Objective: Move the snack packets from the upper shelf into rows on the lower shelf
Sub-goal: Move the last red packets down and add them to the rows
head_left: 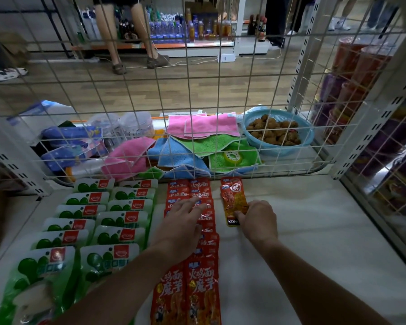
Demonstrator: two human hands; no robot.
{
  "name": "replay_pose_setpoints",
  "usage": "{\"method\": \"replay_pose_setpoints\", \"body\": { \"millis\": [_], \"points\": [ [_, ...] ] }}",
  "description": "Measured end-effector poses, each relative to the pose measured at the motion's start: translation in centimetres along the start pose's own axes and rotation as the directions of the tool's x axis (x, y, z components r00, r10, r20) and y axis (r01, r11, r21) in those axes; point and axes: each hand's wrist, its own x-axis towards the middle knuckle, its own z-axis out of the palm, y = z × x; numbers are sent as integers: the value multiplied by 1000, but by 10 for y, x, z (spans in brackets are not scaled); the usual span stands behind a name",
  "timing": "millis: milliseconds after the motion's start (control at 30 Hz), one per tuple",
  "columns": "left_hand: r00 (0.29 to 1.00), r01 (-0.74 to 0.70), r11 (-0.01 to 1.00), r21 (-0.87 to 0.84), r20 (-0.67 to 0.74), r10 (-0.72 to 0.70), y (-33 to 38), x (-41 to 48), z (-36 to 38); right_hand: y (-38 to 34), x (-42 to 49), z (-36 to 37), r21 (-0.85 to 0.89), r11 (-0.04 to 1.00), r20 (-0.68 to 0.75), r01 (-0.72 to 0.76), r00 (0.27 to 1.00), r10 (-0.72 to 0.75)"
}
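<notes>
Our left hand (185, 221) lies flat, fingers spread, over the middle of the red packets (202, 273), hiding several of them; it grips nothing that we can see. Those packets run in two overlapping rows from the shelf's (314, 242) back edge to its front edge, where the nearest ones are cut off by the frame. Our right hand (258, 221) pinches the near end of the orange packet (234, 200), which lies flat just right of the red rows, its far end near the back edge. The fingers cover part of its label, so the print is hard to read.

Toward the left edge, green packets (99, 226) sit in two overlapping rows, the front ones partly cropped. A wire grid (220, 95) stands along the back edge. Behind it lie cloths (197, 141) and a blue basket (278, 132) of brown lumps, perhaps nuts. Farther back, someone's legs (127, 38) stand, blurred, on the floor.
</notes>
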Motion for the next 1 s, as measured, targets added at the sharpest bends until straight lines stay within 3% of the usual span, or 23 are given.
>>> {"method": "replay_pose_setpoints", "body": {
  "millis": [533,667,1000],
  "points": [
    [998,-59,998,-12,-17,59,9,-2,-6,0,-14,-18,-78,997,45,25,999,-22],
    [997,-71,997,-21,-28,71,14,-7,-15,-1,-26,-42,-127,988,53,89,995,-83],
    [995,-44,998,-39,-87,41,29,-58,-72,-21,-86,-108,33,931,101,365,925,-366]
  ]
}}
